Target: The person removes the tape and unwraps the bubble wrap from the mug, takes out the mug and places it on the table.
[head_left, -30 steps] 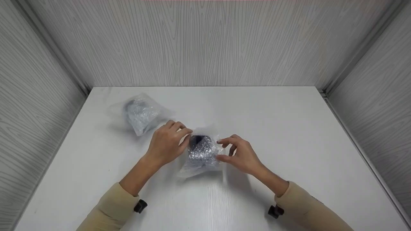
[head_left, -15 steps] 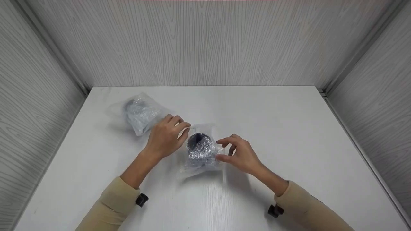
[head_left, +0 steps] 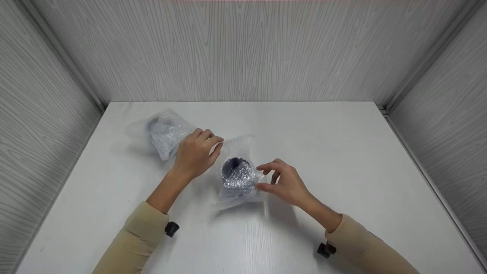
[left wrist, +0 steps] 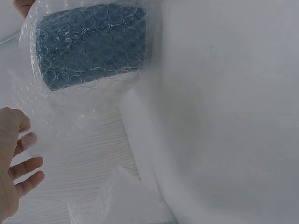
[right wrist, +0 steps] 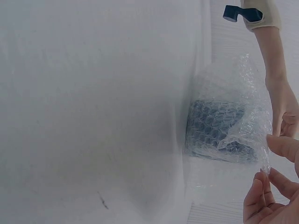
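A clear bubble-wrap bag lies at mid-table around a dark round item with what looks like an open circular end. In the left wrist view the item looks dark blue with straight sides; its exact kind cannot be told through the bubbles. My left hand pinches the bag's far left corner between thumb and fingers, its other fingers loosely bent. At the bag's right side, my right hand holds an edge of the film; the right wrist view shows thumb and fingers at that edge.
A second bubble-wrapped bundle with something dark inside lies at the back left, just behind the left hand. The white table is bounded by grey wood-grain walls at the back and both sides.
My left hand has moved away from me and slightly left, drawing the bag's far edge out. The item's round end shows more plainly. My right hand stays in place.
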Demonstrator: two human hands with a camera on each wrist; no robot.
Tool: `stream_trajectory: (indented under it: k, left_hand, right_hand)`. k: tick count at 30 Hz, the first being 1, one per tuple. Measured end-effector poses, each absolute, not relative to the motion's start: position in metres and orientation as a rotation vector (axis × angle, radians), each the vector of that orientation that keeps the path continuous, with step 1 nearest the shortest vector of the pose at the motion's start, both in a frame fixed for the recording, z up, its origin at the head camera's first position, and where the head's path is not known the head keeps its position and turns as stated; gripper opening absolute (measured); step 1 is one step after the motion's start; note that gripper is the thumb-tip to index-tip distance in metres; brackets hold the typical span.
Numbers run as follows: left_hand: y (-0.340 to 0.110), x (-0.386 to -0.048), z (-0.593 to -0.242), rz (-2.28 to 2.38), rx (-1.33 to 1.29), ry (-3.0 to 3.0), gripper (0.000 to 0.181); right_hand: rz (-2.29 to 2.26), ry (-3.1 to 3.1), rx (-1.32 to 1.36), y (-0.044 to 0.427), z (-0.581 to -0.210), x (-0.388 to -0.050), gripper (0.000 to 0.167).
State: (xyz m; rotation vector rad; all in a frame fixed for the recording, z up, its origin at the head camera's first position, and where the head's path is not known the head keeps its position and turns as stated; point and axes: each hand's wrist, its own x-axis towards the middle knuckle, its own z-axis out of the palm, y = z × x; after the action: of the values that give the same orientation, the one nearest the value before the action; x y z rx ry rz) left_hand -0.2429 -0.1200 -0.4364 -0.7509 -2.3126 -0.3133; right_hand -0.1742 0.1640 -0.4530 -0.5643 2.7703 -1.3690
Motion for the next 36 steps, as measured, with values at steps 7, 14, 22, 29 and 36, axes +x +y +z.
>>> stream_trajectory:
  k: [7,14,22,29,36]
  left_hand:
    - [-0.124,-0.253,-0.441,-0.365,-0.682,-2.346,0.008]
    - [-0.131,-0.261,-0.446,-0.400,-0.631,-2.345,0.008]
    - [-0.136,-0.267,-0.449,-0.379,-0.578,-2.370,0.008]
    - [-0.137,-0.269,-0.447,-0.457,-0.519,-2.416,0.012]
    - [-0.138,-0.270,-0.447,-0.470,-0.486,-2.417,0.014]
  right_hand:
    - [-1.356,2.764,-0.547,0.164,-0.453,-0.175,0.042]
    - [-1.356,2.760,-0.538,0.164,-0.454,-0.175,0.040]
    - [-1.359,2.746,-0.518,0.164,-0.452,-0.174,0.040]
    - [-1.373,2.763,-0.543,0.164,-0.453,-0.175,0.039]
    - [-1.381,2.761,-0.553,0.164,-0.454,-0.176,0.038]
